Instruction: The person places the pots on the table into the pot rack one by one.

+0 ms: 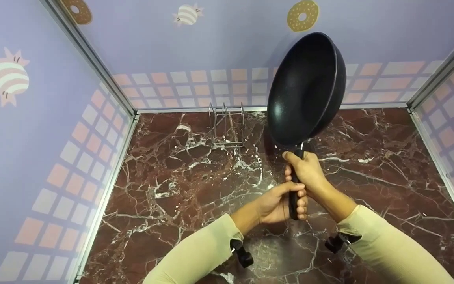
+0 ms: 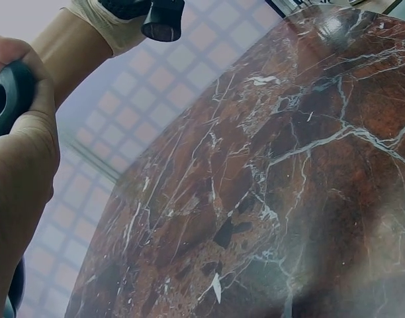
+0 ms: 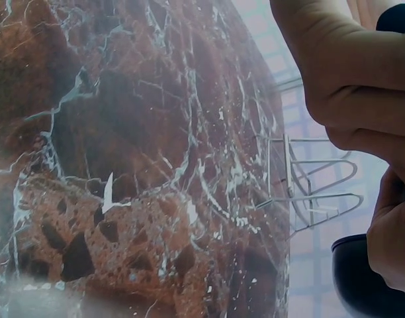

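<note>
Both hands are gripping the black handle point(image 1: 294, 185) of a black non-stick frying pan point(image 1: 305, 90) and holding it up in the air above the marble countertop point(image 1: 179, 185). The right hand point(image 1: 307, 170) is sitting higher on the handle, close under the pan's bowl, with its fingers curling round the handle and the thumb lying along it toward the pan. The left hand point(image 1: 280, 203) is wrapping the lower end of the handle, just below the right hand and touching it; its fingers are closing round from the left, the fingertips point(image 1: 302, 201) showing on the far side of the handle. In the left wrist view the handle's end, with its hanging hole point(image 2: 2, 99), is poking out between thumb and curled fingers.

The pan is standing nearly upright, handle pointing down toward the person, its dark speckled inside facing left and slightly toward the camera. It is touching nothing but the two hands.

Behind and to the left of the pan, a wire rack point(image 1: 227, 124) is standing on the countertop against the back wall point(image 1: 211, 47), well apart from the hands. In the right wrist view the rack point(image 3: 315, 189) is showing beside the fingers and part of the pan's rim point(image 3: 358, 281).
</note>
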A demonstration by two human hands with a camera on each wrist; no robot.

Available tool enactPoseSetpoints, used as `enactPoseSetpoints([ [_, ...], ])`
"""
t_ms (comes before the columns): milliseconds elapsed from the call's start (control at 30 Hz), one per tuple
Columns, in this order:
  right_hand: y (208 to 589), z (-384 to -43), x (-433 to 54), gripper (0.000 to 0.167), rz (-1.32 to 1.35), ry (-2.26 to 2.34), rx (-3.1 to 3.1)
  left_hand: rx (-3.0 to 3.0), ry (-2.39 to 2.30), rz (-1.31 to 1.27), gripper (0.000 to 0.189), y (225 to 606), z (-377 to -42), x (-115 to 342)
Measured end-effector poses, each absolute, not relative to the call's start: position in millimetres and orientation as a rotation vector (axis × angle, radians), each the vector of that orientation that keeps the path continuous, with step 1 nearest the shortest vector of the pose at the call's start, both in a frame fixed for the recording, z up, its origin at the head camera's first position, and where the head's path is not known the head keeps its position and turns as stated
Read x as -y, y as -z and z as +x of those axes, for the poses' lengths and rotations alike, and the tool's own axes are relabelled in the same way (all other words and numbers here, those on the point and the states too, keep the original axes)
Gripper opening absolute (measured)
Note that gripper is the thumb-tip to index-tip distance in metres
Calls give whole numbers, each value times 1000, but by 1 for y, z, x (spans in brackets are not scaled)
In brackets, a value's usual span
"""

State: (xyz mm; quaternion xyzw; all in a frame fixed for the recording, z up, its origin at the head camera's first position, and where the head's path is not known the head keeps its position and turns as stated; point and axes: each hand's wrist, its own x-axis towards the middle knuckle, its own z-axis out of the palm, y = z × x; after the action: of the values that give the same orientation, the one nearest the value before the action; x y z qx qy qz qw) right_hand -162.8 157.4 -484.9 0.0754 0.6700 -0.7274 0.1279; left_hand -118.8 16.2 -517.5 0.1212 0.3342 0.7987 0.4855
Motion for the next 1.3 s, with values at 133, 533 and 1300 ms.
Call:
enactPoseSetpoints([
  [133, 481, -164, -152, 47, 213, 2124, -1948, -816, -1950, 296, 35, 514, -119, -11],
  [533, 472, -168, -137, 51, 155, 2099, -1968, -814, -1982, 300, 36, 505, -119, 3],
  [1300, 453, -168, -108, 48, 80, 2157, -1885, -840, -2025, 317, 37, 489, -115, 29],
])
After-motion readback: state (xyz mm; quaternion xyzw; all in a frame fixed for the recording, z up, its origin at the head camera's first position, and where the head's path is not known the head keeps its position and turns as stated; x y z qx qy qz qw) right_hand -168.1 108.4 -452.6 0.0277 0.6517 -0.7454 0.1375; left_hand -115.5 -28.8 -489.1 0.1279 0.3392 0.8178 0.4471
